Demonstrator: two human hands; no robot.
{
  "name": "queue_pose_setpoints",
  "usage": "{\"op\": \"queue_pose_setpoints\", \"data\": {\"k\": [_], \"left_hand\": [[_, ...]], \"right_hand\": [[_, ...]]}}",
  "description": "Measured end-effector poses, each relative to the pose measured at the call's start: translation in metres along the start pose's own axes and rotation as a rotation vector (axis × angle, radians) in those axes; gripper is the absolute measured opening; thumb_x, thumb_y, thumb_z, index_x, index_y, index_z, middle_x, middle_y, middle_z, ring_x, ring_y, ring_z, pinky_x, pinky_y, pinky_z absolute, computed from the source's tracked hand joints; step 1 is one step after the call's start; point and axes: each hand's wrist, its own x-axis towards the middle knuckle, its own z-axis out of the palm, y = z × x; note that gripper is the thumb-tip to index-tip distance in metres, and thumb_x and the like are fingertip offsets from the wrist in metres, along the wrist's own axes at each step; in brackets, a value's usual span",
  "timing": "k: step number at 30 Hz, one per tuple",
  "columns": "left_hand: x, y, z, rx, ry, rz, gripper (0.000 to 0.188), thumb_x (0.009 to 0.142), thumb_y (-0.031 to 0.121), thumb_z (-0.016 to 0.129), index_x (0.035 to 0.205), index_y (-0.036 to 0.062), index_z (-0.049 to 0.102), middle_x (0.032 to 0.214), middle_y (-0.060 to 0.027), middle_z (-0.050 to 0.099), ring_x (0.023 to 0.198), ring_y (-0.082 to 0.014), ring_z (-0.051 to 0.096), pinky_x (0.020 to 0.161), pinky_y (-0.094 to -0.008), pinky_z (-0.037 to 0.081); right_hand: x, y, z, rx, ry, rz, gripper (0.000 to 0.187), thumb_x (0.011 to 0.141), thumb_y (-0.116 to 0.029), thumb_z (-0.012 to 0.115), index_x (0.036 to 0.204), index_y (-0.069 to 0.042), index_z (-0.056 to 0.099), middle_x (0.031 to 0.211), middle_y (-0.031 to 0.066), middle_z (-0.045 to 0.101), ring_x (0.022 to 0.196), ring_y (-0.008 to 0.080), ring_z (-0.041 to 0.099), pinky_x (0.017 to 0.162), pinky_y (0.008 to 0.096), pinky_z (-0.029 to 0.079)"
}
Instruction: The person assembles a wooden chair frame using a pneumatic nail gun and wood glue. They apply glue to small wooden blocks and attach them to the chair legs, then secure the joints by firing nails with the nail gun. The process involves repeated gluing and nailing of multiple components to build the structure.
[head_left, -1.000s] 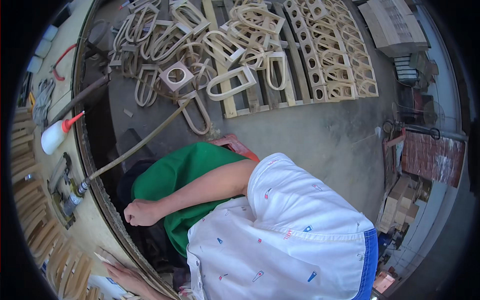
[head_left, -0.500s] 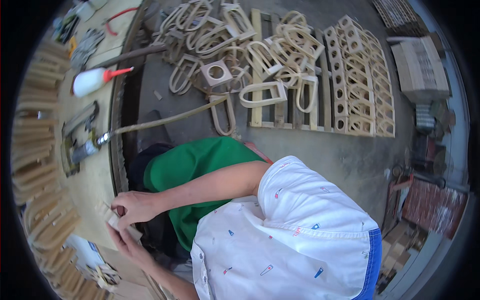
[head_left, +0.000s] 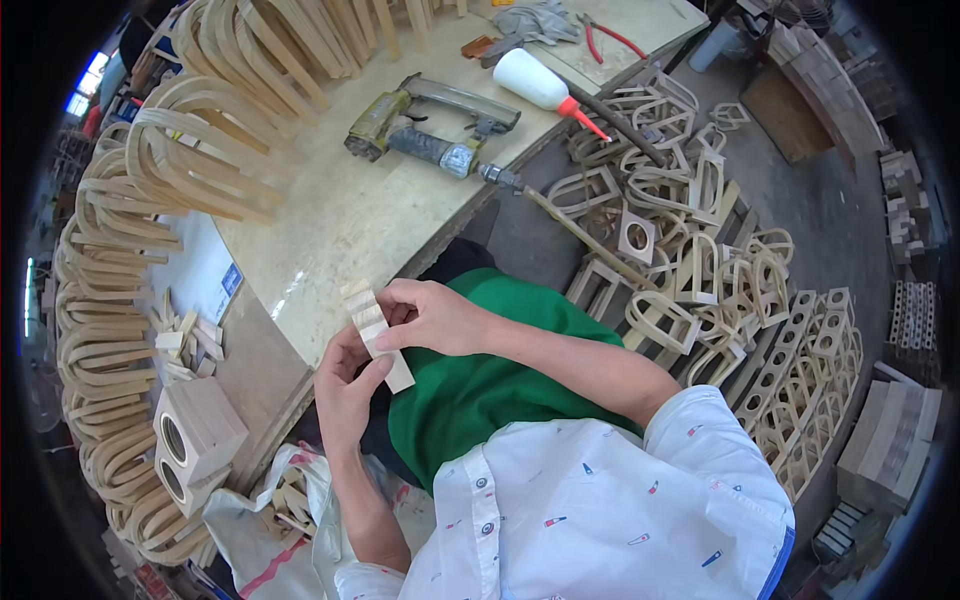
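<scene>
Over the near edge of the workbench (head_left: 275, 290), I hold a few small pale wooden blocks (head_left: 367, 316) lined up in a short row. My left hand (head_left: 345, 385) is closed on their lower side, with its thumb against the wood. From the other side my right hand (head_left: 440, 318) pinches the same blocks, its thumb and fingers partly covering them. A green apron (head_left: 500, 390) lies under my hands. Beyond them on the bench rests a pneumatic nail gun (head_left: 425, 135) with a hose. Next to it lies a white squeeze bottle (head_left: 530, 80) with a red nozzle.
Bent U-shaped wooden pieces (head_left: 115, 335) line the bench's left and far sides. Small wood offcuts (head_left: 190, 340) and square blocks with round holes (head_left: 205, 425) sit at left. Pliers (head_left: 600, 45) and gloves (head_left: 540, 22) lie far off. Arched wooden frames (head_left: 690, 290) pile on the right floor.
The view has swung left, so the bench fills more of it and the floor piles sit farther right. Both hands still hold the wooden blocks, which now show more plainly.
</scene>
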Motion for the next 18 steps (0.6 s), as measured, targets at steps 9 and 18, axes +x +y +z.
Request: {"op": "queue_pose_setpoints", "data": {"k": [9,18], "left_hand": [[-0.004,-0.039,0.0,-0.015,0.11,0.011,0.04,0.079,-0.003,0.065,0.118,-0.0043,0.056,0.102,-0.008,0.064,0.092,-0.0145,0.06,0.086,-0.0282,0.046],[-0.003,-0.054,0.006,-0.006,0.001,-0.048,0.042,0.08,0.003,0.07,0.119,-0.0034,0.055,0.105,-0.0088,0.064,0.095,-0.0146,0.06,0.089,-0.0289,0.045]], "right_hand": [[0.059,-0.081,-0.207,-1.093,0.99,-0.353,0.035,0.08,-0.029,0.064,0.099,0.001,0.061,0.097,0.0209,0.062,0.095,0.034,0.058,0.08,0.0419,0.046],[0.092,-0.053,-0.257,-1.24,0.799,0.209,0.066,0.069,-0.028,0.073,0.125,0.002,0.056,0.128,0.0183,0.051,0.126,0.0375,0.038,0.101,0.0453,0.034]]}}
